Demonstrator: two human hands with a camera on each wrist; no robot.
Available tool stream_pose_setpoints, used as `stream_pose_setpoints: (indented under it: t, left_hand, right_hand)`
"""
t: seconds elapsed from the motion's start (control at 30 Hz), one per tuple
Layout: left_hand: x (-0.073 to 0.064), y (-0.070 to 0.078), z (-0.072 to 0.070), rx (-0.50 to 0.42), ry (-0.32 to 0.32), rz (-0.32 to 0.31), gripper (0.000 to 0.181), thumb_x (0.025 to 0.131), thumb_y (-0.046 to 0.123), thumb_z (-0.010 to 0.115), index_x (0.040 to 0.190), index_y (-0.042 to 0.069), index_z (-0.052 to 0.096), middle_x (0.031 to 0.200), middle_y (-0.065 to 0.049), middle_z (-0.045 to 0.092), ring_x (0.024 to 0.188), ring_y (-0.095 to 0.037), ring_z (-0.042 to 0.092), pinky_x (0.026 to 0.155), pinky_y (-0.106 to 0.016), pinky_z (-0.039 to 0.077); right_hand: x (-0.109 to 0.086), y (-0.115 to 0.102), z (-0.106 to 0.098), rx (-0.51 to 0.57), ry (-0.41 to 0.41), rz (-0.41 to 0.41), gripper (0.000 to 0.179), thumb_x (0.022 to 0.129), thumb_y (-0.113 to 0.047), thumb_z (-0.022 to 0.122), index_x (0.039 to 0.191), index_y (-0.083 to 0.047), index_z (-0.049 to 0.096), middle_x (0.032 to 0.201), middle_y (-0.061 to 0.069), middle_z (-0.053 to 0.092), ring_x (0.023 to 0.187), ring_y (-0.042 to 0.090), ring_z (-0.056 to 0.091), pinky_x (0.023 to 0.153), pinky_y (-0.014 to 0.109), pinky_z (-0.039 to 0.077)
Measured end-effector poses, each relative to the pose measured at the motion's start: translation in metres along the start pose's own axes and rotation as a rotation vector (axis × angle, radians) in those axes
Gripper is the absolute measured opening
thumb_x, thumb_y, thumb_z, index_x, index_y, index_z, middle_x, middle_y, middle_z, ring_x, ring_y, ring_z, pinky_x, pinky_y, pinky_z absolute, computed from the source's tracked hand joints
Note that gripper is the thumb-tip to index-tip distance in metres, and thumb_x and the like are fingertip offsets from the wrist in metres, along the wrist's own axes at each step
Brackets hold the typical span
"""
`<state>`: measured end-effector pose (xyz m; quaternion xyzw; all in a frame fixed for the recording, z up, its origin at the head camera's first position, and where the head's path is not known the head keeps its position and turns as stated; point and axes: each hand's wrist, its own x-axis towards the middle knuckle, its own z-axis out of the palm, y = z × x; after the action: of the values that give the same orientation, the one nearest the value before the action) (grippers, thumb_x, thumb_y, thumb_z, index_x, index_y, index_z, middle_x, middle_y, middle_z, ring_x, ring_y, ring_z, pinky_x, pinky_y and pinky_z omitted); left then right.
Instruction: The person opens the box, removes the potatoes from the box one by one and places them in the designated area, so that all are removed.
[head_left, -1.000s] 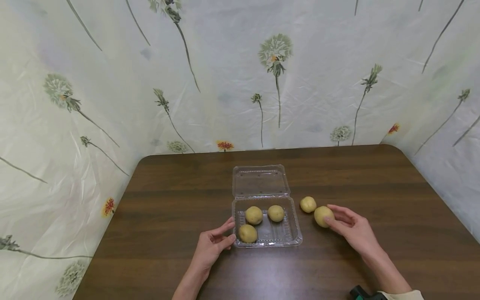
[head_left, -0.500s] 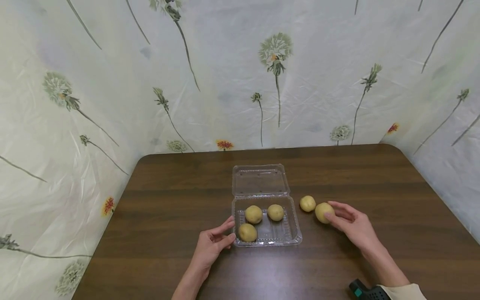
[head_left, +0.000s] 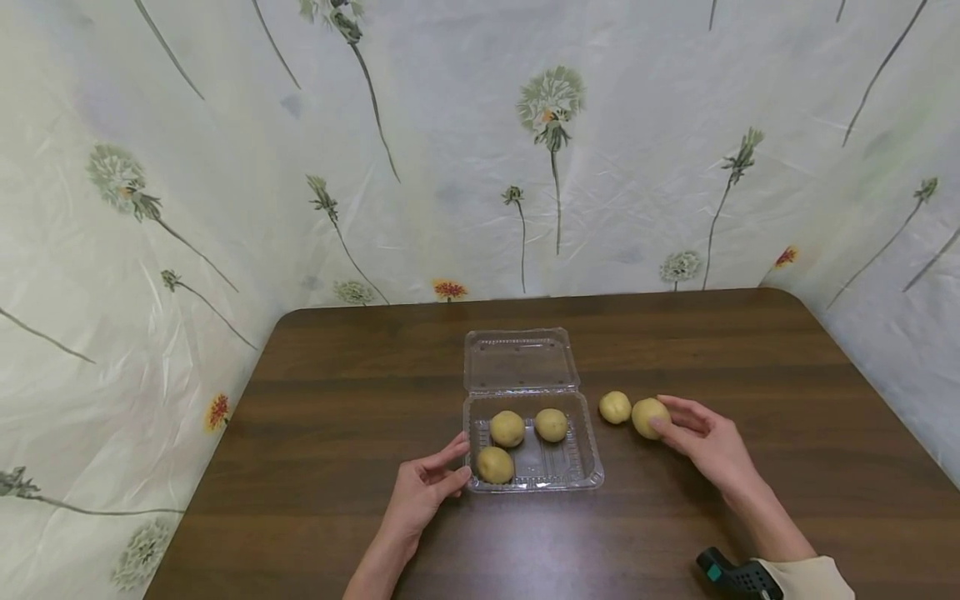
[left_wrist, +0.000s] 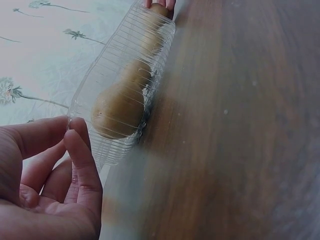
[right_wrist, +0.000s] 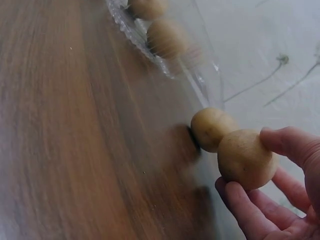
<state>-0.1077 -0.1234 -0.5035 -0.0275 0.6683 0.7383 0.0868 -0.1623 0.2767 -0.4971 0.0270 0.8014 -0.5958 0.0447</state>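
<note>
My left hand (head_left: 425, 492) pinches the left rim of a clear plastic clamshell container (head_left: 551, 481) between thumb and fingers. Inside it lie three potatoes: one at the near left (head_left: 495, 465), one behind it (head_left: 507, 429) and one to the right (head_left: 551, 425). Its lid (head_left: 521, 361) lies folded back, away from me. To the container's right, my right hand (head_left: 708, 442) grips a potato (head_left: 649, 418) by thumb and fingertips. Just left of that one, another potato (head_left: 615, 407) sits on the table. The right wrist view has the held potato (right_wrist: 247, 159) overlapping this loose one.
The dark wooden table (head_left: 360, 375) has rounded far corners. Pale flower-patterned sheeting (head_left: 450, 167) hangs behind it and along both sides. A black device (head_left: 738, 575) is worn at my right wrist, by a light sleeve (head_left: 810, 579).
My right hand has shifted slightly away from me with its potato, drawing more level with the loose one. The left hand and the container have stayed in place.
</note>
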Motion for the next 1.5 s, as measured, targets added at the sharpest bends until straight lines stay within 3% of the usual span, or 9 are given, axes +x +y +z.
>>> stream_pose_setpoints:
  t: [0.2, 0.43, 0.77, 1.23, 1.4, 1.5]
  left_hand:
    - [0.000, 0.000, 0.001, -0.003, -0.003, 0.002, 0.039, 0.087, 0.007, 0.074, 0.123, -0.002, 0.066, 0.138, -0.007, 0.055, 0.072, -0.009, 0.059, 0.068, -0.022, 0.050]
    - [0.000, 0.001, 0.001, -0.003, -0.003, 0.002, 0.039, 0.087, 0.007, 0.074, 0.124, -0.002, 0.065, 0.139, -0.007, 0.055, 0.072, -0.009, 0.060, 0.068, -0.022, 0.050]
    - [0.000, 0.001, 0.000, 0.000, 0.001, 0.000, 0.039, 0.086, 0.005, 0.074, 0.124, -0.003, 0.065, 0.138, -0.007, 0.055, 0.073, -0.009, 0.060, 0.068, -0.022, 0.051]
    - [0.000, 0.000, 0.000, -0.003, -0.003, -0.004, 0.040, 0.087, 0.006, 0.074, 0.124, -0.003, 0.065, 0.139, -0.008, 0.055, 0.074, -0.009, 0.060, 0.068, -0.022, 0.050]
    - [0.000, 0.000, 0.000, -0.006, -0.002, -0.002, 0.040, 0.087, 0.006, 0.074, 0.124, -0.003, 0.065, 0.138, -0.008, 0.055, 0.073, -0.008, 0.059, 0.068, -0.021, 0.050]
    - [0.000, 0.000, 0.000, -0.006, -0.001, -0.007, 0.040, 0.087, 0.005, 0.074, 0.124, -0.003, 0.064, 0.138, -0.008, 0.055, 0.073, -0.008, 0.059, 0.068, -0.021, 0.050]
  right_hand:
    - [0.003, -0.001, -0.003, -0.017, 0.004, 0.000, 0.064, 0.089, -0.037, 0.071, 0.139, -0.003, 0.050, 0.117, 0.001, 0.067, 0.095, -0.002, 0.063, 0.079, 0.025, 0.054]
    - [0.007, -0.001, -0.008, -0.082, 0.003, 0.014, 0.069, 0.089, -0.044, 0.069, 0.142, -0.004, 0.048, 0.125, 0.015, 0.062, 0.095, -0.002, 0.062, 0.080, 0.024, 0.054]
    - [0.015, 0.000, -0.007, -0.077, 0.004, 0.009, 0.068, 0.089, -0.043, 0.070, 0.141, -0.004, 0.049, 0.125, 0.013, 0.063, 0.095, -0.005, 0.060, 0.079, 0.022, 0.053]
    - [0.017, -0.002, -0.004, -0.220, 0.021, -0.002, 0.066, 0.090, -0.050, 0.066, 0.140, -0.010, 0.051, 0.127, 0.016, 0.062, 0.095, -0.011, 0.055, 0.075, 0.015, 0.048]
    - [0.018, -0.003, -0.002, -0.238, 0.025, -0.010, 0.065, 0.090, -0.050, 0.066, 0.140, -0.010, 0.052, 0.128, 0.017, 0.062, 0.097, -0.008, 0.054, 0.075, 0.015, 0.048]
    - [0.019, -0.003, -0.001, -0.250, 0.023, -0.006, 0.065, 0.090, -0.050, 0.065, 0.141, -0.010, 0.052, 0.128, 0.017, 0.061, 0.102, 0.000, 0.057, 0.075, 0.015, 0.048]
